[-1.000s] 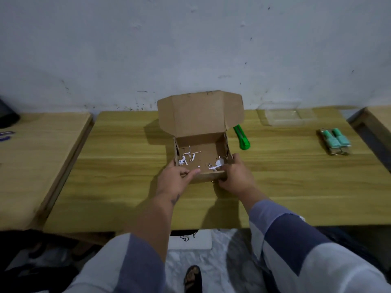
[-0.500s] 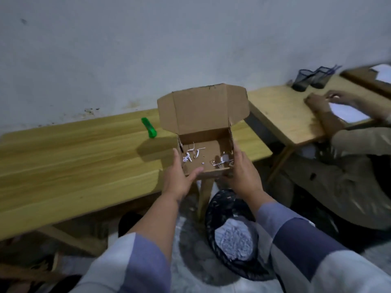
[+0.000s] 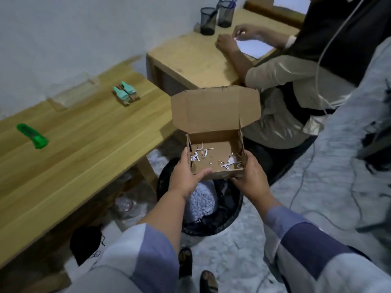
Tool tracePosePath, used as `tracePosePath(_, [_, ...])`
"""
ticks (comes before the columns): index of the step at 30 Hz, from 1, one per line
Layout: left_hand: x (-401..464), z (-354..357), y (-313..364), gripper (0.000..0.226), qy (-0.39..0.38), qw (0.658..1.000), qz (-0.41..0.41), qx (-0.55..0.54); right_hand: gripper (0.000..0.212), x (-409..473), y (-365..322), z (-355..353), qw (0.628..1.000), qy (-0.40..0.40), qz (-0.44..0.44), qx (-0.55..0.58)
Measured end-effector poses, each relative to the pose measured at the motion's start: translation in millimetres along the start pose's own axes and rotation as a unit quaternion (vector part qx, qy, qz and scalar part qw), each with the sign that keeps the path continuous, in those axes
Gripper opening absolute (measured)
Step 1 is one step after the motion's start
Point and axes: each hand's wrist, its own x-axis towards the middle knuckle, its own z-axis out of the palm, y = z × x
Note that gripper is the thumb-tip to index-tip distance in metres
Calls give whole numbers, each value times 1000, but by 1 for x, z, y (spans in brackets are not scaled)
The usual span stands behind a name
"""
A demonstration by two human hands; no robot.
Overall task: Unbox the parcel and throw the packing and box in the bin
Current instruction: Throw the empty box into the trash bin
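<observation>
I've carried the box point(image 3: 215, 144) off the tabletop point(image 3: 84, 149) and swung to my right; a second ago it sat on the wood between my hands, and now it hangs in the air directly over the bin point(image 3: 230, 212). That puts the task near its end: the unboxing looks finished, and what remains is the drop.

My left hand point(image 3: 186, 176) is clasped on the box's left wall, thumb curling under the near edge. My right hand point(image 3: 251, 176) clamps the right front corner, its fingers point(image 3: 246, 154) wrapped up the side wall. Both hold firmly, and the lid flap stands open, tilted away from me.

Inside the box lie a few shreds of white paper point(image 3: 198, 155) (loose, so they should tip out with it). The bin, lined in black, already holds a heap of white shredded packing point(image 3: 201, 199).

Compared with the earlier view, the green cutter point(image 3: 33, 137) and the two teal-capped bottles point(image 3: 125, 93) are left behind on the tabletop, well apart from the box. A seated person point(image 3: 285, 81) at the next desk now fills the upper right.
</observation>
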Motion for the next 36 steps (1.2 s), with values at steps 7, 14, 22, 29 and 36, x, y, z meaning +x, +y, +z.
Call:
tracePosePath(7, [42,64,-51,104,-98,993,-22,67,83,-13,67,51,995,-27,101,7])
tracePosePath(14, [98,126,-188,98,-122,982,-126,75,87,12,142,194,973,-160,168,12])
tracePosePath(22, [151,192,-308,83,-155,960,-195,131,64,46,210,324,936,-295,185,-48])
tracePosePath(29, [150,189,-284,58,-201,942,-197,185,29,72,185,308,914,-317,212,-136])
tracePosePath(36, [134,143,-187,45,-195,957,-171,129,33,84,139,224,891,-416,157,-89])
